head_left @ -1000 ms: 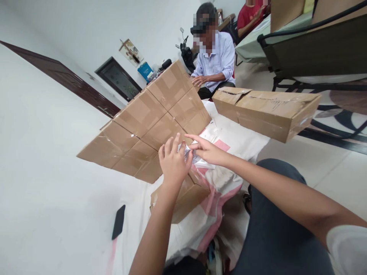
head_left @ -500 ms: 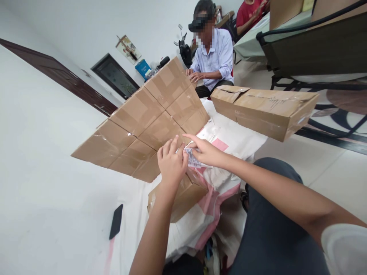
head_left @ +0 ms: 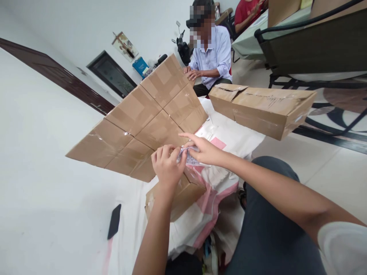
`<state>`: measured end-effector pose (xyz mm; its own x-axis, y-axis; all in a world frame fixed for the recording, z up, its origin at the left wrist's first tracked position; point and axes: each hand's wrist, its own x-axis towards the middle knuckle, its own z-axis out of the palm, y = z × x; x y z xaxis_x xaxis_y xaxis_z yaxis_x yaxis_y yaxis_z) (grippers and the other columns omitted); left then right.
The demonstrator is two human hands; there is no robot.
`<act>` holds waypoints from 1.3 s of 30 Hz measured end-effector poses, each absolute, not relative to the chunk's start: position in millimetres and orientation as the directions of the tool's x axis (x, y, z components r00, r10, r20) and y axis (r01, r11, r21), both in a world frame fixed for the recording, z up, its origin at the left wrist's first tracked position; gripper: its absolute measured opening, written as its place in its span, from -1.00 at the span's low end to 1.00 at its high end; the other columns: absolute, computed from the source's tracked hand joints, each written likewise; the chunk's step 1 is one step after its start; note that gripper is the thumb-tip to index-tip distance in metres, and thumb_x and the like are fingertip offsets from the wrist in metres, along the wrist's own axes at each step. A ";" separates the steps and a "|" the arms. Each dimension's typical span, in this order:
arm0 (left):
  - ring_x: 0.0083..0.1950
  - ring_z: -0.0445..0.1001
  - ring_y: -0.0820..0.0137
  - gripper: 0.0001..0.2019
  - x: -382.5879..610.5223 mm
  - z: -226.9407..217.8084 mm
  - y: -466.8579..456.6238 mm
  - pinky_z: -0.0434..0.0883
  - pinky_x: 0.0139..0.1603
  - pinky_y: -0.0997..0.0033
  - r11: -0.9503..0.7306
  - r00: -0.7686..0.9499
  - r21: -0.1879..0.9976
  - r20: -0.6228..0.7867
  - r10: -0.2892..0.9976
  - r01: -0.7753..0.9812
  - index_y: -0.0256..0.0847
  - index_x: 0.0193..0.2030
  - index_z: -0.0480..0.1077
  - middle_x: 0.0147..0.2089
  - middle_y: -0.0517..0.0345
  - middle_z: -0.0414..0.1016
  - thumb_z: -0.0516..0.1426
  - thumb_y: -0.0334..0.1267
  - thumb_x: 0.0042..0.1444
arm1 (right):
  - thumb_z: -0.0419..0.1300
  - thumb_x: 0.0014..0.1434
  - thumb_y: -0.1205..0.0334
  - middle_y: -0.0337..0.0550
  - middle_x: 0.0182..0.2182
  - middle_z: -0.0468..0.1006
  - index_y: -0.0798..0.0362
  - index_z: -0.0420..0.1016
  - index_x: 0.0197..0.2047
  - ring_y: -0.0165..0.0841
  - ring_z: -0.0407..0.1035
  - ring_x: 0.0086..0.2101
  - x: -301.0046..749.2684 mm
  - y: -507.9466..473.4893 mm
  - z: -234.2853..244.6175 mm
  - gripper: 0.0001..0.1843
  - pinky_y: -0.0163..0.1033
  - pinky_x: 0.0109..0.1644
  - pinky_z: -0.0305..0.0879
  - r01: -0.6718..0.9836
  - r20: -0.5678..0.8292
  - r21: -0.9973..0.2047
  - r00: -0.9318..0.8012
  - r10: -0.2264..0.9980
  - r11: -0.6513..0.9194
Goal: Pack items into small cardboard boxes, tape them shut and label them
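A small white sheet with a blue printed grid (head_left: 192, 160) is between my two hands, over a cardboard box (head_left: 187, 196). My left hand (head_left: 168, 162) pinches the sheet's left edge between thumb and fingers. From the right, my right hand (head_left: 205, 151) grips the upper edge with thumb and bent fingers, its index finger stretched out to the left. The sheet's upper part is partly hidden by the fingers and looks bent there. The box below stands on a white and pink cloth (head_left: 223, 179).
A taped cardboard panel (head_left: 149, 122) stands behind my hands. To the right lies a long cardboard box (head_left: 263, 103). A dark phone-like slab (head_left: 114, 221) rests at the left. Across from me sits a person in a light shirt (head_left: 220, 49); another in red (head_left: 246, 13) is farther back.
My left hand's fingers have curled down from a raised pose, and its thumb now presses at the sheet's edge. The sheet's upper edge looks more folded. The view has shifted slightly.
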<state>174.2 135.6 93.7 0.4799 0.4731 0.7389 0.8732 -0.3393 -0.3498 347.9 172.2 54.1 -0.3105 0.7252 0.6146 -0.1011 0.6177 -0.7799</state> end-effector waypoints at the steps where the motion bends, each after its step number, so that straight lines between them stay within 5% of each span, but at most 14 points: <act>1: -0.13 0.42 0.24 -0.85 175.0 94.1 134.3 0.21 -0.06 0.19 -0.350 0.476 -0.338 0.740 0.475 0.874 -0.08 -0.21 0.58 -0.19 0.06 0.57 0.19 -0.13 0.25 | 0.07 0.16 0.48 -0.18 -0.13 0.67 0.02 0.18 0.37 -0.34 0.53 -0.11 348.4 172.3 54.5 -0.29 -0.23 0.02 0.35 -0.098 0.624 -0.771 -0.308 0.718 0.629; 8: -0.17 0.44 0.33 -0.87 177.6 107.5 122.9 0.23 -0.11 0.28 -0.409 0.312 -0.065 0.757 0.574 0.910 -0.10 -0.23 0.58 -0.24 0.14 0.52 0.18 -0.20 0.28 | 0.04 0.12 0.52 -0.23 -0.25 0.65 0.04 0.26 0.27 -0.35 0.52 -0.15 354.3 176.0 55.6 -0.37 -0.19 0.08 0.32 -0.068 0.666 -0.737 -0.245 0.705 0.673; 12: -0.09 0.48 0.26 -0.72 180.8 111.2 118.4 0.25 -0.06 0.25 -0.386 0.321 -0.093 0.746 0.584 0.918 -0.09 -0.04 0.56 -0.14 0.08 0.54 0.29 -0.05 0.16 | 0.05 0.17 0.47 -0.22 -0.20 0.65 0.03 0.24 0.28 -0.37 0.53 -0.20 355.2 170.4 57.6 -0.40 -0.27 -0.06 0.35 -0.110 0.662 -0.742 -0.276 0.697 0.661; 18: -0.16 0.54 0.33 -0.89 184.1 112.1 118.6 0.25 -0.01 0.23 -0.419 0.397 -0.179 0.755 0.522 0.890 -0.04 -0.20 0.58 -0.21 0.18 0.65 0.21 -0.17 0.26 | 0.08 0.19 0.48 -0.19 -0.12 0.68 0.00 0.26 0.28 -0.34 0.53 -0.10 354.5 164.7 60.0 -0.41 -0.24 0.04 0.34 -0.107 0.699 -0.702 -0.288 0.654 0.704; 26: -0.12 0.57 0.38 -0.87 188.9 113.4 119.8 0.28 -0.04 0.28 -0.494 0.312 0.060 0.707 0.634 0.868 -0.08 -0.17 0.58 -0.16 0.20 0.63 0.17 -0.22 0.28 | 0.09 0.21 0.44 -0.18 -0.12 0.68 -0.01 0.26 0.29 -0.32 0.54 -0.08 357.1 167.2 58.1 -0.42 -0.23 0.03 0.37 -0.062 0.722 -0.678 -0.244 0.647 0.733; 39: -0.17 0.57 0.37 -0.88 192.2 112.0 117.2 0.28 -0.08 0.28 -0.407 0.165 0.123 0.781 0.603 0.905 -0.11 -0.24 0.54 -0.22 0.19 0.62 0.15 -0.25 0.27 | 0.05 0.20 0.46 -0.24 -0.19 0.67 -0.02 0.24 0.29 -0.36 0.53 -0.16 356.9 165.4 59.8 -0.41 -0.27 -0.02 0.36 -0.047 0.736 -0.662 -0.232 0.636 0.748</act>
<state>192.2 117.2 112.0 0.1650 0.6026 0.7808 0.9050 -0.4073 0.1231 356.9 165.4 59.8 -0.2321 0.6364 0.7356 -0.0469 0.7480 -0.6620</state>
